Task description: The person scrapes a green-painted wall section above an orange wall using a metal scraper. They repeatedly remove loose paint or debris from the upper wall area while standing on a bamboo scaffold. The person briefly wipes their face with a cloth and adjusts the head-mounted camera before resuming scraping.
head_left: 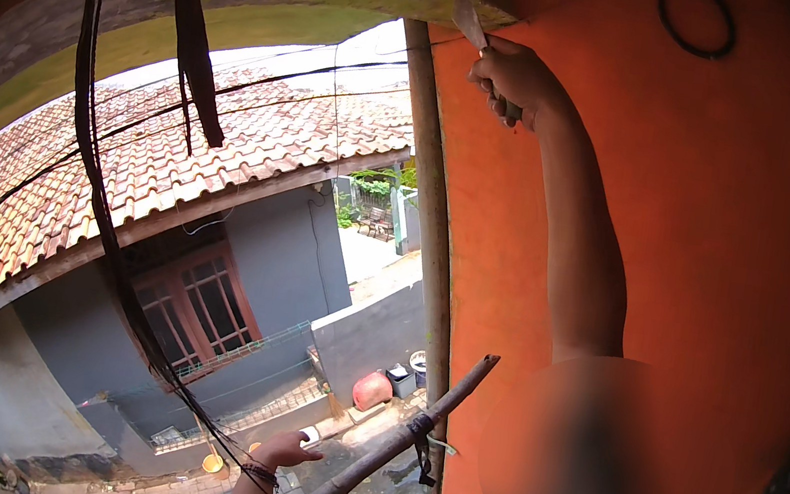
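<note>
Scraper top centre against orange wall, right hand fisted round its handle, left hand bottom centre, fingers spread, resting on bamboo pole

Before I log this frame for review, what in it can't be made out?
- Head view: the scraper handle, hidden inside the right hand.
- Left hand palm side, facing away, resting by the bamboo pole.
- Right upper arm, covered by a blurred patch.
- Buckets below, too small.

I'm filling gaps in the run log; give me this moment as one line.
right hand: raised, gripping scraper at top of orange wall | left hand: low, open, by bamboo pole
</note>
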The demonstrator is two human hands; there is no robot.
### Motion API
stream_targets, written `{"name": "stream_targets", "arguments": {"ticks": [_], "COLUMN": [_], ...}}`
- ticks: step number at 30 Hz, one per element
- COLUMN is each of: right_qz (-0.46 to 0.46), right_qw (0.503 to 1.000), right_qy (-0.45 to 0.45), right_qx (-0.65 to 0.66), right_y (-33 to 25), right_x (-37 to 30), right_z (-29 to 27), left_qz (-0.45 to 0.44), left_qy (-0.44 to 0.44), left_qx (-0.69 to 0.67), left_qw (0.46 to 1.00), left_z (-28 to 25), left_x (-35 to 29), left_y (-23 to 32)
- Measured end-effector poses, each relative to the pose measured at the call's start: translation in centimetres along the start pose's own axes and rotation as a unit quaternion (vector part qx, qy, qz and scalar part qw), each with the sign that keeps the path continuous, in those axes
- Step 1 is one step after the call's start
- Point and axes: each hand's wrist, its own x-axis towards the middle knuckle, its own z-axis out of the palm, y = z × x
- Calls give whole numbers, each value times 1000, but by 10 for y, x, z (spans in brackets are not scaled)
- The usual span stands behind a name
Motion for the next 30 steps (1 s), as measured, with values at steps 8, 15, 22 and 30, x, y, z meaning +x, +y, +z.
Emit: {"name": "stream_targets", "arguments": {"ticks": [8, 15, 22, 30], "right_qz": [64, 90, 65, 60], "right_qw": [997, 992, 993, 995], "right_qy": [-22, 18, -100, -32], "right_qx": [32, 88, -10, -78], "right_y": [18, 37, 23, 1], "right_x": [32, 53, 35, 24], "right_z": [-7, -31, -46, -21], "left_qz": [38, 16, -4, 9], "left_qy": [14, -2, 6, -8], "left_qx": [40, 25, 35, 30], "left_qw": [998, 1000, 999, 999], "left_z": [-5, -9, -13, -6], "left_x": [1, -10, -10, 2], "left_y": [11, 12, 4, 7]}}
